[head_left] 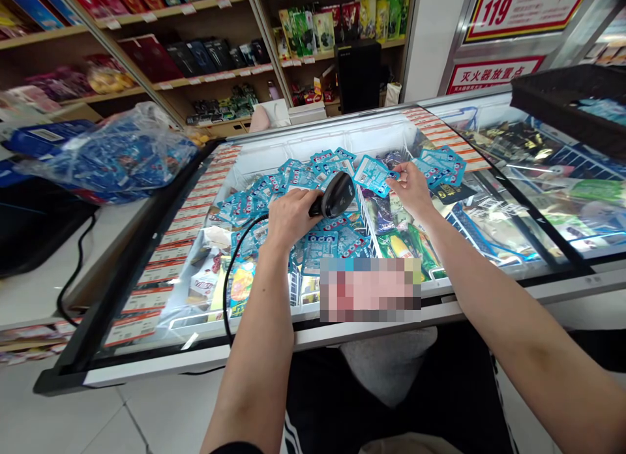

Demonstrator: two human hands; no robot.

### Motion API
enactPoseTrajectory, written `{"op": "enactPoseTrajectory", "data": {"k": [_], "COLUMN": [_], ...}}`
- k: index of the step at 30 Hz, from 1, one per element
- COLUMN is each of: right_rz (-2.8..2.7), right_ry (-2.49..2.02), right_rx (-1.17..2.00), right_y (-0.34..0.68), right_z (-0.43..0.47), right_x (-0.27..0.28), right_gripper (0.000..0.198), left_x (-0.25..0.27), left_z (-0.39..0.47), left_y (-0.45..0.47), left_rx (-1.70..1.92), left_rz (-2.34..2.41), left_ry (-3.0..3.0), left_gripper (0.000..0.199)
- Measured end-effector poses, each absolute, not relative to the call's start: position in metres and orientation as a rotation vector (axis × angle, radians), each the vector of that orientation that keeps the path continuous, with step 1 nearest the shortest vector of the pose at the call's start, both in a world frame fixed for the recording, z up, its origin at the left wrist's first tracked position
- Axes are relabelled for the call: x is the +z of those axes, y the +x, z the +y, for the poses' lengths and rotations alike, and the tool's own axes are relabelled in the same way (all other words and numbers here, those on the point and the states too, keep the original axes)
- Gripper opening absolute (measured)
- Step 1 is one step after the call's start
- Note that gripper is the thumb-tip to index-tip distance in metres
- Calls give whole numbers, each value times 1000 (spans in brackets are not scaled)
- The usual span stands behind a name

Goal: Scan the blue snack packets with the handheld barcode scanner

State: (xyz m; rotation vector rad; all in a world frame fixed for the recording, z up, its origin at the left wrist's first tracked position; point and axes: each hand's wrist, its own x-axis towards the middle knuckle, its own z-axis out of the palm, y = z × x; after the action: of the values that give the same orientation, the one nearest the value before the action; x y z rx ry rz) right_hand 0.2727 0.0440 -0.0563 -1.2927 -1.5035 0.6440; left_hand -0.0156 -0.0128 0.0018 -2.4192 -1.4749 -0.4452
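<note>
My left hand (293, 216) is closed around the handle of a black barcode scanner (338, 194), whose cord loops down past my forearm. The scanner's head points toward the right, over a heap of blue packets (320, 246). Pinched between the thumb and fingers of my right hand (413, 192) is one flat blue packet (372, 175) with a white printed label facing up. It hangs just above the freezer's wire divider, close to the scanner. More blue packets (443, 166) lie fanned out to the right of that hand.
Beneath both hands is a chest freezer (313, 340) with a metal front rim and price strips. Green and yellow bags (403, 245) fill a wire basket. A clear bag of blue packs (132, 154) sits left, a black crate (562, 98) right. Stocked shelves (205, 75) stand behind.
</note>
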Motion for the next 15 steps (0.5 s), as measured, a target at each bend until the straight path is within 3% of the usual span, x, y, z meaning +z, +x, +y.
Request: {"op": "enactPoseTrajectory", "data": {"k": [15], "right_rz": [-1467], "right_ry": [-1253], "right_rx": [696], "right_y": [272], "right_z": [45], "right_x": [-59], "right_gripper": [61], "left_x": [3], "left_z": [-14], "left_y": [-12], "left_rx": [-372], "left_rz": [-1434], "left_ry": [-2419], "left_gripper": [37]}}
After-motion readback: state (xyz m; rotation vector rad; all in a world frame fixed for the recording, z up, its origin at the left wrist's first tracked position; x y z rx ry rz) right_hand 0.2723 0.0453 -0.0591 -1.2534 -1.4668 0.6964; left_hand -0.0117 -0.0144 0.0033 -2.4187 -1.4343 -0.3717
